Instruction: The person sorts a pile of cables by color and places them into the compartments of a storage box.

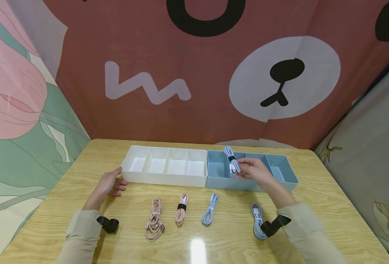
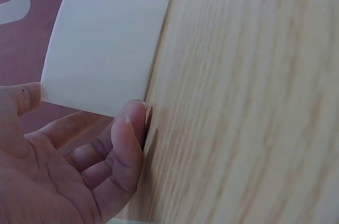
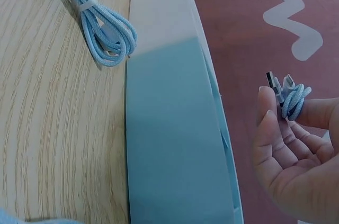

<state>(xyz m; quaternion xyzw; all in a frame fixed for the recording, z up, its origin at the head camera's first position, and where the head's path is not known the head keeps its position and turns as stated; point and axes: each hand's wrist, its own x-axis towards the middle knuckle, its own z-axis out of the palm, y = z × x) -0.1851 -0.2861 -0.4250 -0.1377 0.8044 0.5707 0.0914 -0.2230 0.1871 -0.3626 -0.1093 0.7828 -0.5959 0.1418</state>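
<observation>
Blue braided cable bundle (image 1: 232, 159) is pinched btwn thumb & fingers of the R hand (image 1: 254, 171), held above the blue tray (image 1: 227, 183), apparently over its 2nd compartment (image 1: 241, 156) from L. Key relation, I'd judge: bundle lies just L of the fingers, long axis approx. front-to-back w/ plugs (image 1: 232, 169) at the near end, roughly along the compartment. L hand (image 1: 108, 183), fingers loosely bent, only touches white tray's (image 1: 164, 179) L end, well apart.
</observation>
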